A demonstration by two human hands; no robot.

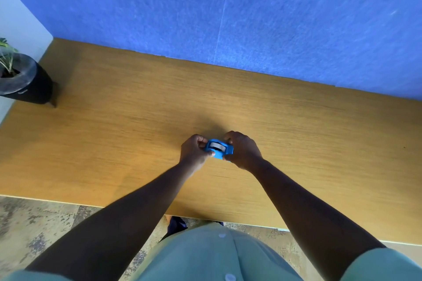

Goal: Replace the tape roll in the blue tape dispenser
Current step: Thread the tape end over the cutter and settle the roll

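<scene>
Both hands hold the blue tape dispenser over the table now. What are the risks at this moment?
1. The blue tape dispenser is small and pinched between the left hand and the right hand; a slip might drop it onto the wooden table.
2. The white tape roll sits exposed on top and may pop out suddenly.
3. Fingers cover both ends, so the cutter edge, hidden here, might nick one.

1. Both hands are meeting over the wooden desk [114, 125], gripping the blue tape dispenser [219, 149] between them.
2. The left hand [194, 151] is pinching its left end; the right hand [243, 150] is clasping its right end.
3. A tape roll [216, 145] is showing inside.
4. A potted plant [19, 77] is sitting far left, against the blue partition [251, 11].
</scene>
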